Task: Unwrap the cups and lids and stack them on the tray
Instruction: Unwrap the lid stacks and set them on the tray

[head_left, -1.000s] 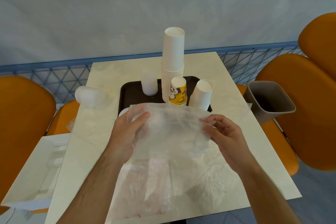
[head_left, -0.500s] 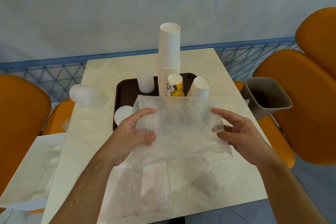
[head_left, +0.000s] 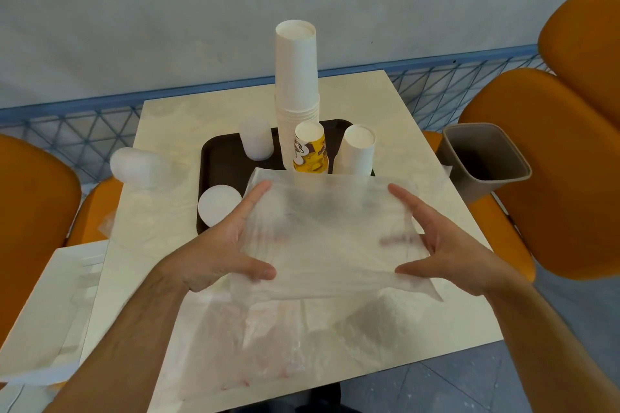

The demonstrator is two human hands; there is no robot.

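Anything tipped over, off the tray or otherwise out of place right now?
One wrapped stack lies on its side at the table's left edge, off the tray. A white lid overhangs the tray's front-left rim. The tall cup stack stands upright.

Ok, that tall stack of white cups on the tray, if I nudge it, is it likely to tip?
Probably yes. The tall stack of white cups is narrow for its height and towers over the yellow cup beside it on the tray, so a push near the top would likely topple it. Being paper cups, it is probably light and would slide easily.
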